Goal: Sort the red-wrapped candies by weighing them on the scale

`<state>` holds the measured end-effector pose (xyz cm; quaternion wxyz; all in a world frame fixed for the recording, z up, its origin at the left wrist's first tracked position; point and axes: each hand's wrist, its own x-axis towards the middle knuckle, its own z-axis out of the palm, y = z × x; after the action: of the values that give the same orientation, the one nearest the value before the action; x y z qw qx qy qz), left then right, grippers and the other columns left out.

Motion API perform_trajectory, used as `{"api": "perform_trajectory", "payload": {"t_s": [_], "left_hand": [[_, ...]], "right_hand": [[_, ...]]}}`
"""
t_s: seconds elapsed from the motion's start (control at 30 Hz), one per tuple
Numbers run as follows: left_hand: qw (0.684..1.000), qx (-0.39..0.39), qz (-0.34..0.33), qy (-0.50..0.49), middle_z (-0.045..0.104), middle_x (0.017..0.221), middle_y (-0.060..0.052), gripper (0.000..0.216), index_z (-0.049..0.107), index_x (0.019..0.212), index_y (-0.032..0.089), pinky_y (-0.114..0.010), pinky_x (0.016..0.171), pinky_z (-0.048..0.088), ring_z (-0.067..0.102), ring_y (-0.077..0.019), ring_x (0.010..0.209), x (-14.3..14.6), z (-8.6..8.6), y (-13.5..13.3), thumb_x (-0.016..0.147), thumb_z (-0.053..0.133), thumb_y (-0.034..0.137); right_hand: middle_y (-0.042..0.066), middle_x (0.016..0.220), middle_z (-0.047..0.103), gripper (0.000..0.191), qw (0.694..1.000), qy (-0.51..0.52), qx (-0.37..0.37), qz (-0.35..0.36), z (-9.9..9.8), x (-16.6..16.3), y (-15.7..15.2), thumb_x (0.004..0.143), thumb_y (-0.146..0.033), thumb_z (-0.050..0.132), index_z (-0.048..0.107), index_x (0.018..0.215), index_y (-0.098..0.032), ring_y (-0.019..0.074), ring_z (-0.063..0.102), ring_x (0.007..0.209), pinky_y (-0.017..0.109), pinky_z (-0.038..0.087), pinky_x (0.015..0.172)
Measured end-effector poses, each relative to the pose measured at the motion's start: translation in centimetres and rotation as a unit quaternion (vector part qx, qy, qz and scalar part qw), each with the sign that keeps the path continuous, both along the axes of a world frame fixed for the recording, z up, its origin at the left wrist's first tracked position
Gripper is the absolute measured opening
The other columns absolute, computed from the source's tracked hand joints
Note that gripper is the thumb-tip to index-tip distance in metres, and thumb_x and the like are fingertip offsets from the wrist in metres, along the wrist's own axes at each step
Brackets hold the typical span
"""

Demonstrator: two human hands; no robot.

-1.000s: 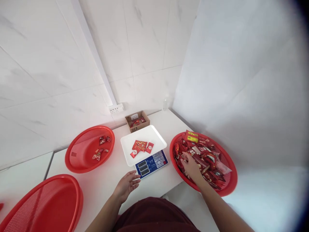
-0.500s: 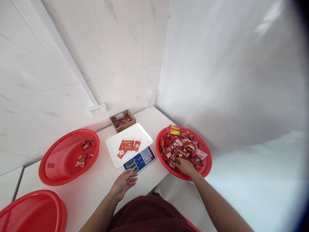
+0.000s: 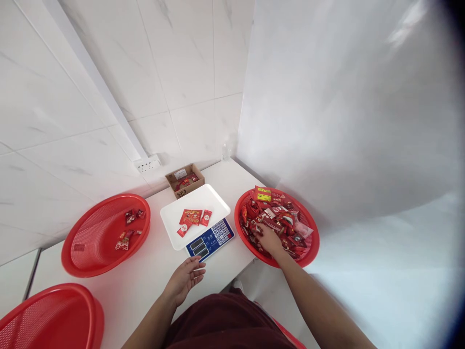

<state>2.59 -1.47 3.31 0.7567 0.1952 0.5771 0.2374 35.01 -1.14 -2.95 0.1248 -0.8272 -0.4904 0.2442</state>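
My right hand (image 3: 269, 239) is down in a red plastic basket (image 3: 315, 252) heaped with small red candy packets (image 3: 286, 220). Its fingers are curled among the packets at the basket's left side; the fingertips are partly hidden, and what they pinch cannot be made out. My left hand (image 3: 185, 278) hovers at the near edge of a blue-fronted digital scale (image 3: 210, 240), open, with loosely bent fingers and nothing in them. On the scale rests a white tray (image 3: 207, 196). Several red packets (image 3: 191, 217) lie on it, one of them larger than the others.
A second red basket (image 3: 87, 232) at the left holds a few packets. Another red basket (image 3: 65, 317) is cut off at the lower left. Behind the tray stands a small cardboard box (image 3: 181, 193) with red packets inside. A clear bottle (image 3: 225, 152) stands in the table's far corner.
My right hand has shifted to the left and slightly away from me within the heap of packets. The left hand and the packets on the tray look unchanged.
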Motion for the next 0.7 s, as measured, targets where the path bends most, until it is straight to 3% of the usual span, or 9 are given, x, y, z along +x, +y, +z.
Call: {"api": "perform_trajectory", "payload": {"t_s": [0.1,0.23,0.37,0.5,0.6,0.7], "left_hand": [[1.0,0.002,0.001,0.0,0.066,0.087,-0.005,0.017,0.054,0.101,0.017,-0.024,0.069,0.051,0.064,-0.0109,0.069,-0.2,-0.1,-0.1,0.085,0.055,0.022],[1.0,0.0,-0.001,0.003,0.066,0.087,-0.004,0.016,0.054,0.1,0.017,-0.024,0.07,0.051,0.064,-0.0109,0.07,-0.5,-0.3,-0.1,0.085,0.055,0.022],[1.0,0.001,0.0,0.0,0.066,0.087,-0.004,0.016,0.054,0.1,0.018,-0.024,0.07,0.05,0.064,-0.011,0.07,-0.5,-0.4,0.0,0.084,0.056,0.022],[1.0,0.001,-0.003,0.001,0.066,0.086,-0.004,0.018,0.054,0.1,0.018,-0.024,0.07,0.05,0.064,-0.011,0.07,-0.3,-0.4,0.0,0.083,0.057,0.023],[1.0,0.0,-0.004,0.006,0.066,0.086,-0.004,0.019,0.055,0.099,0.018,-0.024,0.07,0.05,0.064,-0.0111,0.069,-0.3,-0.3,-0.1,0.081,0.059,0.023],[1.0,0.003,-0.004,0.005,0.066,0.086,-0.004,0.021,0.054,0.097,0.018,-0.024,0.07,0.049,0.064,-0.0111,0.069,-0.5,-0.1,-0.2,0.079,0.062,0.022]], "right_hand": [[0.01,0.118,0.064,0.043,0.999,-0.014,0.017,-0.042,1.1,2.1,-0.1,0.088,-0.03,0.035,0.051,0.127,-0.021,0.0228,0.06,0.103,0.033,0.044,0.084],[0.011,0.123,0.06,0.05,0.991,-0.072,0.076,-0.083,2.5,3.6,-0.7,0.082,-0.024,0.042,0.048,0.131,-0.02,0.0259,0.056,0.109,0.037,0.043,0.088],[0.012,0.125,0.057,0.046,0.982,-0.106,0.154,0.011,2.3,1.7,-1.0,0.08,-0.021,0.043,0.055,0.124,-0.017,0.0255,0.048,0.118,0.039,0.035,0.1],[0.009,0.123,0.059,0.042,0.985,-0.014,0.088,0.149,0.6,-1.3,-0.5,0.078,-0.016,0.045,0.061,0.117,-0.019,0.0203,0.05,0.116,0.033,0.034,0.101],[0.01,0.135,0.05,0.052,0.989,-0.027,0.026,0.14,-0.4,-2.1,0.0,0.074,-0.015,0.053,0.054,0.126,-0.02,0.0249,0.043,0.124,0.037,0.032,0.103],[0.008,0.13,0.055,0.049,0.995,-0.005,0.025,0.096,-0.4,-1.2,0.3,0.078,-0.013,0.047,0.054,0.126,-0.023,0.0227,0.05,0.118,0.034,0.037,0.098]]}}
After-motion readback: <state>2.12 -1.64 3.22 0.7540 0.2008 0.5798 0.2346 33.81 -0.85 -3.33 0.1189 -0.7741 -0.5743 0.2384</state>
